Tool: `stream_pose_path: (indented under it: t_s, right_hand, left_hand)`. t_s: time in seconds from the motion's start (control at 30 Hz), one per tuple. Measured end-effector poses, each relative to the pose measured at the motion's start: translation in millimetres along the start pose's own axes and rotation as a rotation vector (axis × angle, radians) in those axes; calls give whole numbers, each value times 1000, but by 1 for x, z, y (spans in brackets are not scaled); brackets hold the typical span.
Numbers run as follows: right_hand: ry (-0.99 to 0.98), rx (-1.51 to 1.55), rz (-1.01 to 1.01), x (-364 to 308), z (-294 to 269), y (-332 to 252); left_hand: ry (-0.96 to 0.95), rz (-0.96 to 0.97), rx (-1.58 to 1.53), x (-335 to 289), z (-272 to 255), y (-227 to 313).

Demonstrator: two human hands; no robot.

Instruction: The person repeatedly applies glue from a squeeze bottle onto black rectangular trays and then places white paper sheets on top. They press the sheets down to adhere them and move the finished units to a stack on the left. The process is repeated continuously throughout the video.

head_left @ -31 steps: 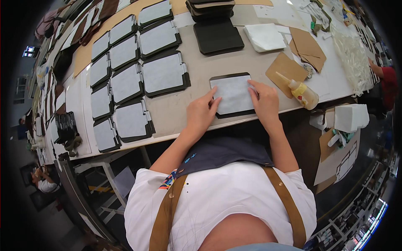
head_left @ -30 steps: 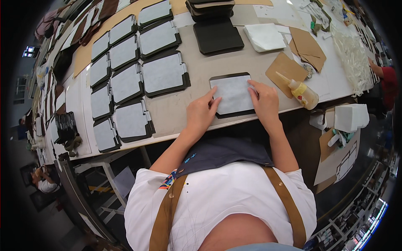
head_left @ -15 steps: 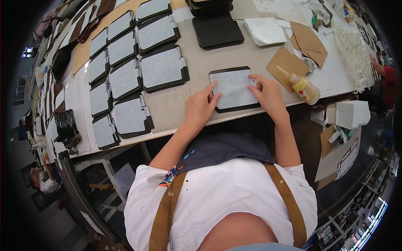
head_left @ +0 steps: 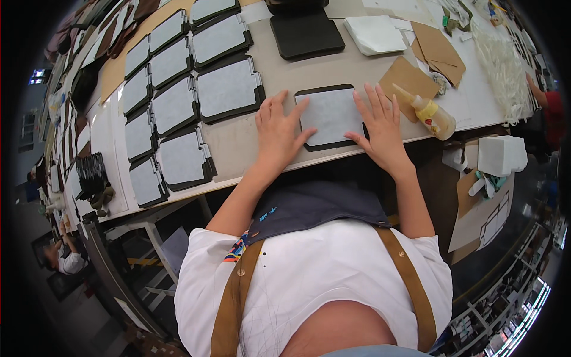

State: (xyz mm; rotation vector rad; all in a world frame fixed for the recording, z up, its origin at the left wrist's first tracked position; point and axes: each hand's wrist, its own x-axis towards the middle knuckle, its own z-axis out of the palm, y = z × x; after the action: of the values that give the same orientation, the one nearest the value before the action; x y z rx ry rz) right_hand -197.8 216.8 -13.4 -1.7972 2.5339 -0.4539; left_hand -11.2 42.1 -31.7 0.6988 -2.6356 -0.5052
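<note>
A pale grey-white sheet lies on a black flat piece near the table's front edge, with a dark border showing around it. My left hand is at its left side, fingers spread, the thumb and a fingertip at the sheet's left edge. On the right side, my right hand has its fingers stretched out, with fingertips and thumb over the right edge. Neither hand grips anything. Behind them lies a stack of black pieces, beside a pile of white sheets.
Rows of black pieces topped with pale sheets cover the table's left part. A yellowish glue bottle lies by brown card at the right. White strips hang over the far right edge. Another person's arm shows there.
My fingers have gone from pinched at the sheet's edges to spread out flat. My left hand has shifted slightly left. The sheet stays on the black piece.
</note>
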Motion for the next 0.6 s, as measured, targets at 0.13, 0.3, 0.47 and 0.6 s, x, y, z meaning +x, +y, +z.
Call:
stream_pose_path:
  t_s: [0.13,0.3,0.47,0.6]
  right_hand:
    - [-135,-150,23,-12,4,4]
    - [-83,-47,-6,-25,-1,-7]
    - [-224,30,-182,-40,8,-31]
    - [-177,98,-171,-46,-2,-25]
  left_hand:
    - [-29,14,36,-3,-3,-8]
    - [-56,196,20,-17,0,-10]
    - [-299,444,-5,-37,5,6]
    - [-340,419,49,-41,-3,-5]
